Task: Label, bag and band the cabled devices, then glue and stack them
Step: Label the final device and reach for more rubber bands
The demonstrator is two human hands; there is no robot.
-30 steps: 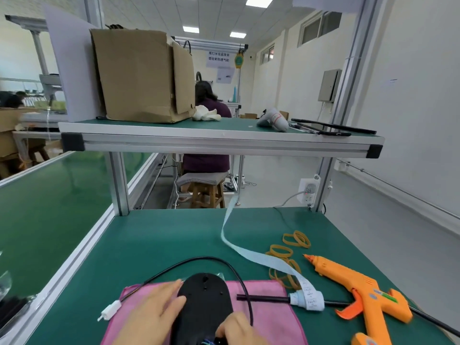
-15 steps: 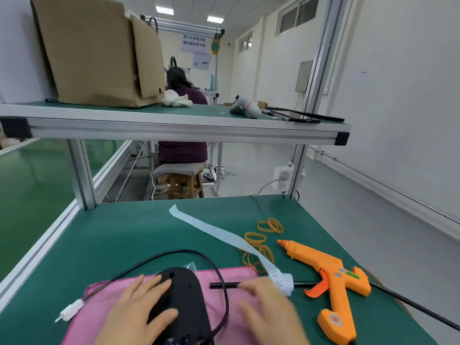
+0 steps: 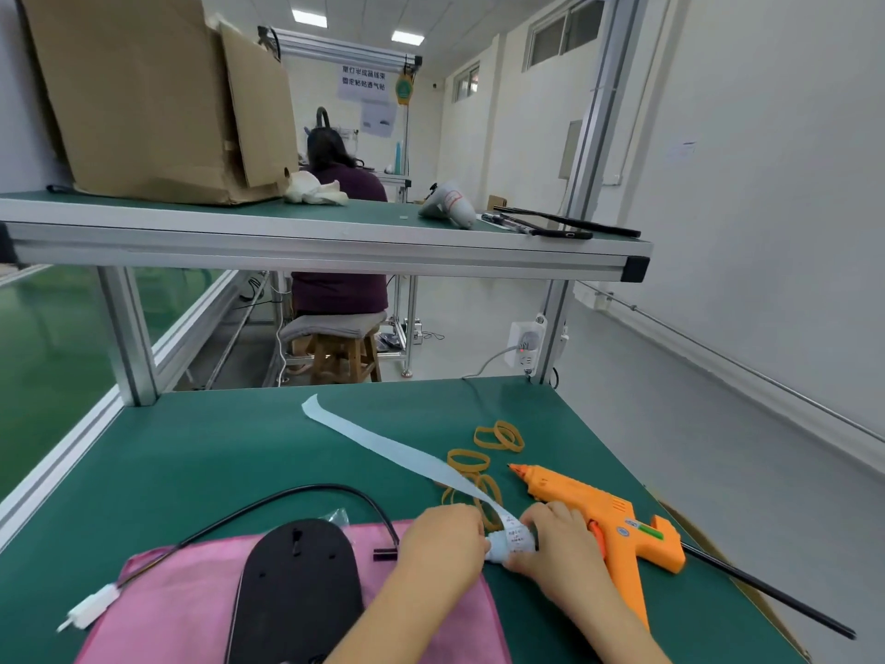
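Note:
A black oval device lies on a pink cloth at the near edge of the green table. Its black cable loops behind it and ends in a white plug at the left. Right of the device, a small white label roll sits between both hands. My left hand pinches its left end and my right hand holds its right end. The roll's pale backing strip trails away to the back left. Several yellow rubber bands lie behind the roll.
An orange glue gun lies just right of my right hand, its black cord running to the table's right edge. Overhead, a shelf carries a cardboard box. A person sits on a stool beyond the table.
Both hands have left the black device and moved right to the label roll. The camera view has swung to the right.

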